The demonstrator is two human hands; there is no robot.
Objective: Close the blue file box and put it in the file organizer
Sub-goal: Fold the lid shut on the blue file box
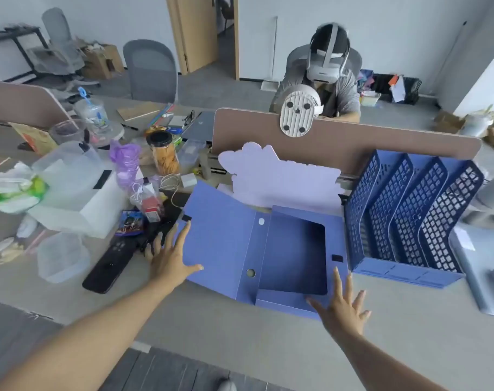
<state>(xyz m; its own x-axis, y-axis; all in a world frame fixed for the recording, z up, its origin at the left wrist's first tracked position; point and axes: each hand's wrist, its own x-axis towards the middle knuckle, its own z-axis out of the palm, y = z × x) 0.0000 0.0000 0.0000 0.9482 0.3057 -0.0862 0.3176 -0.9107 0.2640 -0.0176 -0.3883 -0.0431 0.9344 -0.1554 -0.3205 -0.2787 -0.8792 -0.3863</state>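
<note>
The blue file box [293,258] lies open on the desk, its lid flap [217,232] spread out to the left and raised a little. My left hand [169,255] rests at the lid's left edge, fingers spread, thumb on top of the flap. My right hand [343,303] hovers spread-fingered over the box's near right corner and holds nothing. The dark blue file organizer [409,218], with several slanted mesh dividers, stands directly right of the box.
Clutter fills the desk's left side: a black phone [107,266], clear plastic containers [68,190], a snack jar [164,153]. A brown partition [353,142] with a clipped fan [298,112] stands behind the box; a person in a headset sits beyond. A grey object [485,266] lies right of the organizer.
</note>
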